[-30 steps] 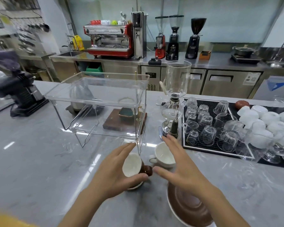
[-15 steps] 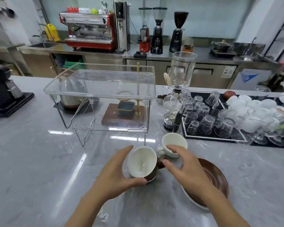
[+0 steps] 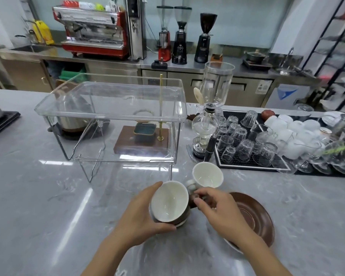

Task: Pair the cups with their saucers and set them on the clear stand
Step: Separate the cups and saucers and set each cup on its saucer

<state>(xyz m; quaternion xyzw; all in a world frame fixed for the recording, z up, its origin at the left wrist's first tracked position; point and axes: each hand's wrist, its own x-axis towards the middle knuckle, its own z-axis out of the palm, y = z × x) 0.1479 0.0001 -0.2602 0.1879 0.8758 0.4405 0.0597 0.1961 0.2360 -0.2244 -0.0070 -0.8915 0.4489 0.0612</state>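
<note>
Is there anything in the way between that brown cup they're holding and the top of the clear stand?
Nothing visible. The left hand holds the brown cup, tilted, just in front of the clear stand, whose top tray is bare. The white cup sits off to the right, clear of that path.

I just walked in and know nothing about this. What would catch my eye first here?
Front and centre, the left hand cups a tilted brown cup with a white inside, while the right hand pinches at its handle; a white cup and a brown saucer sit just right of it. Behind them stands a big clear stand, nothing on it yet. Far back left, a red espresso machine glows.
</note>
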